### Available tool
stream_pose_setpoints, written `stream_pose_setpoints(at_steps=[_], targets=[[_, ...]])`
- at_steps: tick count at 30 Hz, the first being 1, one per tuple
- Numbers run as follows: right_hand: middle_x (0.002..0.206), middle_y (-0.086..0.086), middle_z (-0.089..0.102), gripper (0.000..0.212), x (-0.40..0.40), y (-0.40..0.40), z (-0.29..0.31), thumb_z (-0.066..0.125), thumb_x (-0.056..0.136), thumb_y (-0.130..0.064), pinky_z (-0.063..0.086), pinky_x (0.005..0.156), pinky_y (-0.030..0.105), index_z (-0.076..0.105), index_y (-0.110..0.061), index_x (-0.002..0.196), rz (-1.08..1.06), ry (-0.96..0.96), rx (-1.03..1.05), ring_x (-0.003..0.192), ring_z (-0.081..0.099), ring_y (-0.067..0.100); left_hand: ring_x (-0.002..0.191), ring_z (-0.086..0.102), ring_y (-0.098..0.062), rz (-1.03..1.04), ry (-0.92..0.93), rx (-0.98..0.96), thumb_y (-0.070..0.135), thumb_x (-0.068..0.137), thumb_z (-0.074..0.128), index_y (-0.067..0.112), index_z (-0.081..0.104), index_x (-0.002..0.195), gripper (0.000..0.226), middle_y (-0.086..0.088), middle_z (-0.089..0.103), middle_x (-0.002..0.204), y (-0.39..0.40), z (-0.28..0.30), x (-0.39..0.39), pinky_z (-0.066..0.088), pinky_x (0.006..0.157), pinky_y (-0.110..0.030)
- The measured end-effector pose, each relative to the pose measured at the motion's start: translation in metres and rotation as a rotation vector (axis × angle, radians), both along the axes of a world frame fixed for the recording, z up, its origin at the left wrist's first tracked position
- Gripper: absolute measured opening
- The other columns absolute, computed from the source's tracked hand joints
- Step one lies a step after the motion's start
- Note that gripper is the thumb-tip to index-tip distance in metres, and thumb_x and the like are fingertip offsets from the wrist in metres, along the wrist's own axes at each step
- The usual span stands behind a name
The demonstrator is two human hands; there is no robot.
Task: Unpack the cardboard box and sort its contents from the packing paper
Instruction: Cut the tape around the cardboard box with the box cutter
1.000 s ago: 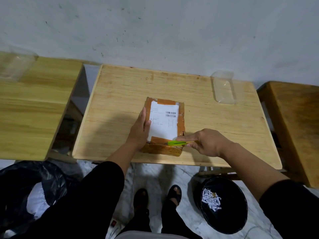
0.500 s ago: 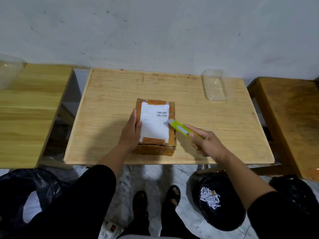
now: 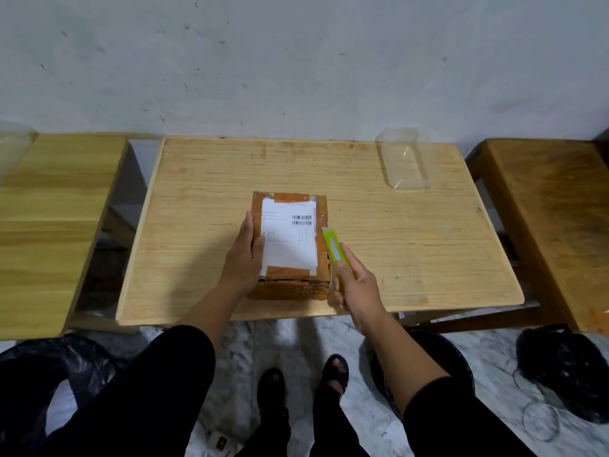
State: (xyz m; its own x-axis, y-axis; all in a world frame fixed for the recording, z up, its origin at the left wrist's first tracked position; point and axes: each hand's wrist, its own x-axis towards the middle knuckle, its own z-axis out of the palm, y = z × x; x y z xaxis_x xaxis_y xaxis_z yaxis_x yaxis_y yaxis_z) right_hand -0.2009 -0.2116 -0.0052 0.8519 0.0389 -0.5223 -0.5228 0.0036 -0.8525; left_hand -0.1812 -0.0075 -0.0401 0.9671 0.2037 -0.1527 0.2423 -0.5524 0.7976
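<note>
1. Head view. A brown cardboard box point(image 3: 290, 245), taped and bearing a white printed shipping label point(image 3: 289, 237), sits on the pale wooden worktop point(image 3: 412, 252), near its front edge and a little left of centre.
2. Left hand point(image 3: 245, 255) lies flat, fingers together, pressed against the box's left side, thumb over the top edge onto the label. It grips nothing; it steadies the box.
3. Right hand point(image 3: 354, 285) is closed around a lime-green utility knife point(image 3: 333, 247); index finger lies along the handle. The knife's tip meets the right upper edge of the box. Whether the blade is cutting, cannot tell.
4. A dark slit shows along the box's near top edge, under the tape.
5. A clear plastic rectangular tray point(image 3: 403, 159) rests at the worktop's far right, well apart from the box.
6. On the marbled floor point(image 3: 494, 357): a black bin point(image 3: 461, 364) under the right forearm, a black plastic bag point(image 3: 49, 367) at left.
</note>
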Motion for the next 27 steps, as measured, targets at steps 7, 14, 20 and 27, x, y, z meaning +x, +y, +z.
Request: stream_pose_setpoints(at_steps=[7,14,20,27], targets=[[0.063,0.003,0.042,0.056,-0.001,-0.008,-0.002,0.038,0.098,-0.004,0.027,0.034,0.018,0.028,-0.034,0.144,0.076,0.053,0.161,0.044,0.033,0.009,0.133,0.035,-0.026,-0.001,0.003,0.007,0.032,0.100,0.028,0.026,0.002,0.148,0.055,-0.001,0.020,0.156,-0.001,0.000,-0.002,0.034,0.097,-0.034],[0.063,0.002,0.047,0.053,-0.001,-0.006,0.000,0.036,0.101,-0.015,0.032,0.037,0.019,0.022,-0.040,0.145,0.153,0.024,0.085,0.048,0.042,0.009,0.138,0.027,-0.023,-0.006,-0.003,0.001,0.030,0.101,0.028,0.024,0.002,0.149,0.055,0.001,0.016,0.156,-0.002,0.004,-0.002,0.029,0.104,-0.033],[0.085,0.016,0.064,0.050,-0.006,-0.007,0.006,0.029,0.100,-0.042,0.040,0.038,0.021,0.004,-0.053,0.142,0.377,-0.040,-0.301,0.051,0.056,0.016,0.140,0.024,-0.024,-0.008,0.011,-0.009,0.033,0.100,0.027,0.025,0.002,0.148,0.055,0.001,0.015,0.157,-0.002,0.002,-0.001,0.029,0.107,-0.038],[0.145,-0.011,0.036,0.052,-0.010,-0.011,0.002,0.025,0.102,-0.033,0.033,0.095,0.023,0.001,-0.037,0.148,0.431,-0.100,-0.417,0.128,0.043,0.019,0.140,0.023,-0.024,-0.011,0.022,-0.022,0.034,0.100,0.026,0.027,0.001,0.148,0.055,0.002,0.015,0.157,-0.001,0.003,-0.002,0.027,0.109,-0.040]])
